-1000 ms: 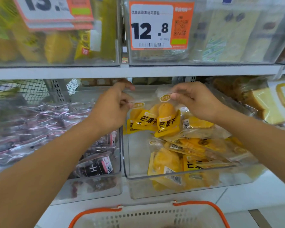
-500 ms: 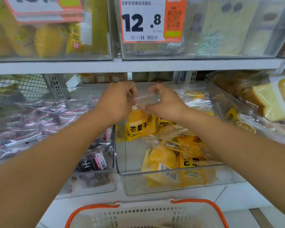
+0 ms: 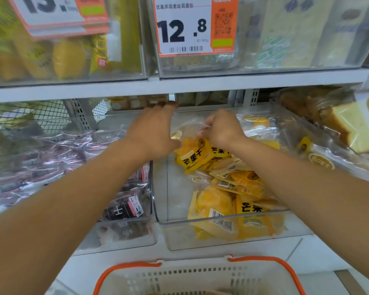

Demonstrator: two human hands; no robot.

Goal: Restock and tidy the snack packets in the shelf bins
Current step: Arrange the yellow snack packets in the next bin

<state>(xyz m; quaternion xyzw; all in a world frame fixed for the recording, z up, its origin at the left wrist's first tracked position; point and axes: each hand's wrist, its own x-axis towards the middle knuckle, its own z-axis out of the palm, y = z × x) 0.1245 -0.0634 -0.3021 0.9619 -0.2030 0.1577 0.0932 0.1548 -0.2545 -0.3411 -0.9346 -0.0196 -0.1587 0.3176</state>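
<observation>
right hand (image 3: 221, 129) is pinching mango packet (image 3: 197, 155) top, standing it upright | left hand (image 3: 152, 133) is reaching past, grip unclear | bin (image 3: 222, 235) is being tidied

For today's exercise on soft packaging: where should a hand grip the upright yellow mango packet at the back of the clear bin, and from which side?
Grip the mango packet by its clear top seam, coming from above. It leans upright with that flat edge uppermost, thin enough to pinch, as the right hand does now. Its bulging lower part sits among other packets in the clear bin.
</observation>
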